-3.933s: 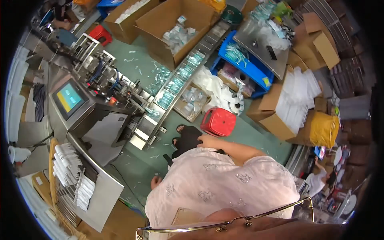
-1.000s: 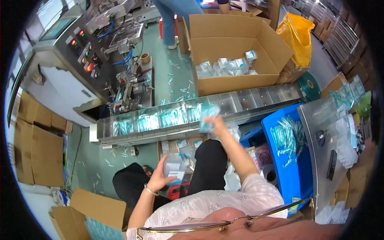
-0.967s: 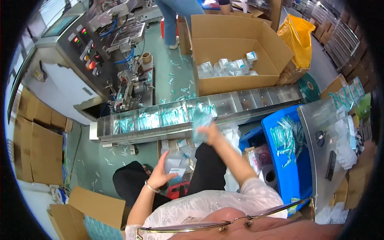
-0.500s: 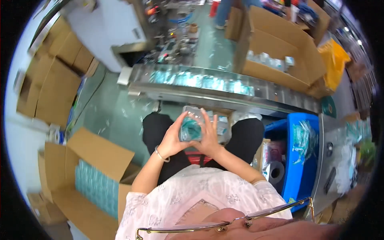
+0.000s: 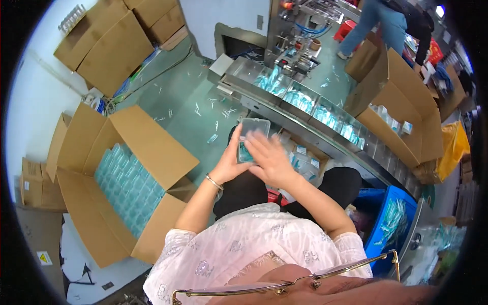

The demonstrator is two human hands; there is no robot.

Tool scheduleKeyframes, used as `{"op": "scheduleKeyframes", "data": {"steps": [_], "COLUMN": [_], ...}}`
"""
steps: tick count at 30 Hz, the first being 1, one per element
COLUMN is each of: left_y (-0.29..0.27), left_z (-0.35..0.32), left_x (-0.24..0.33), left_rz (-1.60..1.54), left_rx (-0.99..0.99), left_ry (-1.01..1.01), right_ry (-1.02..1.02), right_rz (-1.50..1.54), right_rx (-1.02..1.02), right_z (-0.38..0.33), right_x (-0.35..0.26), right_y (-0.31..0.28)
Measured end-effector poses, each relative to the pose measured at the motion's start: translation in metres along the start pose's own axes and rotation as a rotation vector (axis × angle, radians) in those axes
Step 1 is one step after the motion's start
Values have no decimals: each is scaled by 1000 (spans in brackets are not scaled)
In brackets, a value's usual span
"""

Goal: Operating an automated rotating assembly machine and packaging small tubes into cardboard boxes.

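My left hand (image 5: 229, 163) holds a clear plastic box (image 5: 252, 131) with teal packets inside, gripping it from below and the left. My right hand (image 5: 269, 158) lies flat across the box's front, fingers spread and pressing on it. Both hands are raised over my lap, in front of the metal conveyor trough (image 5: 310, 109) that carries more teal packets. At my left stands an open cardboard carton (image 5: 142, 147) filled with several rows of the same clear boxes.
A second open carton (image 5: 401, 107) with a few boxes stands beyond the conveyor. A blue crate (image 5: 389, 223) of teal packets sits at my right. A small box of packets (image 5: 305, 157) is by my knees. Another person (image 5: 386, 23) stands far back. Stacked cartons (image 5: 101, 40) line the left wall.
My right hand took teal packets off the conveyor and brought them to my lap. Both hands closed around the clear box. My view has since turned left toward the filled carton.
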State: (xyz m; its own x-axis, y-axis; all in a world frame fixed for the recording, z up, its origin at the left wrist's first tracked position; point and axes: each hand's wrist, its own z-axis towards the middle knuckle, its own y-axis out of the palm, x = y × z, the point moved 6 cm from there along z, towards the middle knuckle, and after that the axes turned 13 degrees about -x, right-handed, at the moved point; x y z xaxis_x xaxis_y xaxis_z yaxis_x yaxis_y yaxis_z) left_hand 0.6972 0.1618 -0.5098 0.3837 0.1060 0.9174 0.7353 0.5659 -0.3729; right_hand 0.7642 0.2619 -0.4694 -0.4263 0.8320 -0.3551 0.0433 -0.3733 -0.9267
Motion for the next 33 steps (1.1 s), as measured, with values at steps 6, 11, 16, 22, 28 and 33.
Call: {"op": "scheduleKeyframes", "data": {"steps": [6,11,16,22,28,33], "left_y": [-6,-22,-28,-28,-24,-31], "left_z": [-18,-34,-23,-35,-39,-57], "left_x": [-13,-20,39,16,-3,-8], "left_rz": [-734,-305,394,622,460,342], "left_rx": [37,301,-198,-407,-109,9], "left_ry": [-14,-88,58,-344,-508,-430], "right_ry": [-123,360,316,87,40,31], "right_rz": [232,557,696,1236,302,204], "right_rx": [153,309,196,-7,119,54], "right_z": [12,9,18,17,25,36], "right_x": [5,26,19,20,-12,-25], "right_y": [19,21,36,61,54,64]}}
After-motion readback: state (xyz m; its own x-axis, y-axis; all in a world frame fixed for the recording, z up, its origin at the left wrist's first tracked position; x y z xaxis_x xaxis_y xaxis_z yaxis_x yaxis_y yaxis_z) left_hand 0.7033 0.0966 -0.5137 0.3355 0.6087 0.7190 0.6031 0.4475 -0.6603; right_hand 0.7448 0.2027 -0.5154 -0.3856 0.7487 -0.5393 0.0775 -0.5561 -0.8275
